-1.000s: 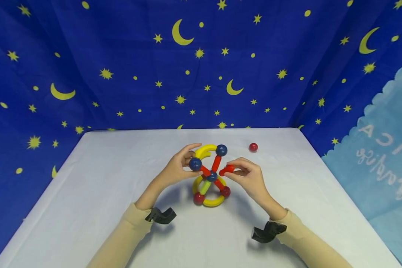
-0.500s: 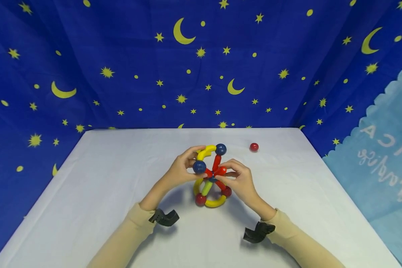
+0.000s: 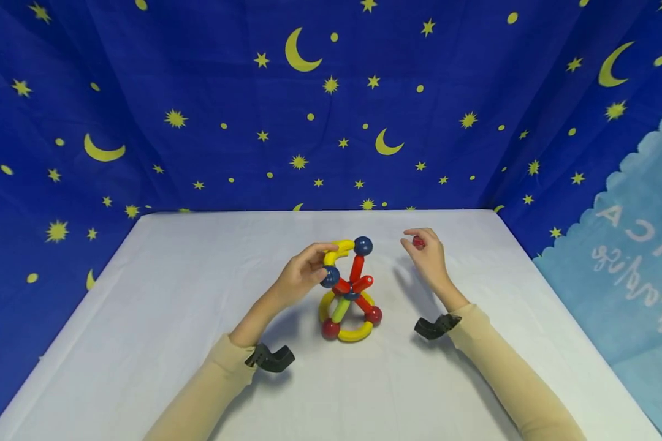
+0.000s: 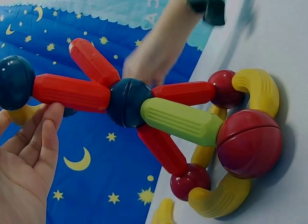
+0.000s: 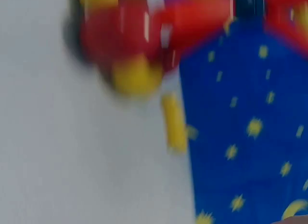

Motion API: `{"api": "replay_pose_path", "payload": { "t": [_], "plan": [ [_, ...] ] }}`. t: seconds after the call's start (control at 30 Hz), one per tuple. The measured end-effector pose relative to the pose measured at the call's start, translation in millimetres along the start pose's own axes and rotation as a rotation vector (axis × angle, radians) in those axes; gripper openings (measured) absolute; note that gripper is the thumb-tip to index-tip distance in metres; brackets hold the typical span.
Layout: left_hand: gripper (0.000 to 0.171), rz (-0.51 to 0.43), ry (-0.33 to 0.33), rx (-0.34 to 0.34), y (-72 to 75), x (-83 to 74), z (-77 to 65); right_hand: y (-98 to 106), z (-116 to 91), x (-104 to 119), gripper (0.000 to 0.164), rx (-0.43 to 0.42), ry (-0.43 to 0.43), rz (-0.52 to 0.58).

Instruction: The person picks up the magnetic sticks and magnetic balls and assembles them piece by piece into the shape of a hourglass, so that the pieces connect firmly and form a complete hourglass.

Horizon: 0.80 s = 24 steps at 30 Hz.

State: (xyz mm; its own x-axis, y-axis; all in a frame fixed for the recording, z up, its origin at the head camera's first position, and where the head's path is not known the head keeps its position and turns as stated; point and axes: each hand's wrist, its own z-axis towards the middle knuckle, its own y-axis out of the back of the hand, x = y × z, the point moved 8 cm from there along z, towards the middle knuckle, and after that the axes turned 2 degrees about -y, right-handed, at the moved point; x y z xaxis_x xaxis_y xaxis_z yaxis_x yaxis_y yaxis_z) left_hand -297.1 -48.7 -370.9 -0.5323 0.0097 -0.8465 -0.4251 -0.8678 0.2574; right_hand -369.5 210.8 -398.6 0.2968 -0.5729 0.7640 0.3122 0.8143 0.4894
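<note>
A magnetic ball-and-stick model stands on a yellow curved base with red balls at its corners. Red sticks and one light green stick meet at a blue centre ball. My left hand holds the upper left of the model, by a blue ball and a yellow curved stick. One red stick points outward with a free end. Farther right, my right hand has thumb and fingers apart around a loose red ball, which shows between them.
A white cloth covers the table, with a blue star-and-moon curtain behind it. A loose yellow stick lies on the far side of the model. Black camera mounts sit on both wrists.
My right hand brought a red stick to the centre ball, let it go there, and moved right and back to the loose red ball. My left hand has kept its hold.
</note>
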Motion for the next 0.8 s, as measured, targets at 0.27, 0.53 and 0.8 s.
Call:
{"api": "replay_pose_path", "payload": {
  "t": [0.27, 0.53, 0.8],
  "plan": [
    [0.032, 0.058, 0.125, -0.084, 2.7, 6.3, 0.6, -9.7, 25.6, -63.7, 0.040, 0.212, -0.094, -0.226],
    [0.030, 0.022, 0.165, -0.099, 3.8, 9.2, 1.1, -7.8, 18.2, -70.3, 0.033, 0.224, -0.115, -0.223],
    [0.032, -0.042, 0.115, -0.070, 6.1, 6.6, 0.9, 6.0, -11.6, 6.6, 0.040, 0.130, -0.015, 0.005]
  ]
}}
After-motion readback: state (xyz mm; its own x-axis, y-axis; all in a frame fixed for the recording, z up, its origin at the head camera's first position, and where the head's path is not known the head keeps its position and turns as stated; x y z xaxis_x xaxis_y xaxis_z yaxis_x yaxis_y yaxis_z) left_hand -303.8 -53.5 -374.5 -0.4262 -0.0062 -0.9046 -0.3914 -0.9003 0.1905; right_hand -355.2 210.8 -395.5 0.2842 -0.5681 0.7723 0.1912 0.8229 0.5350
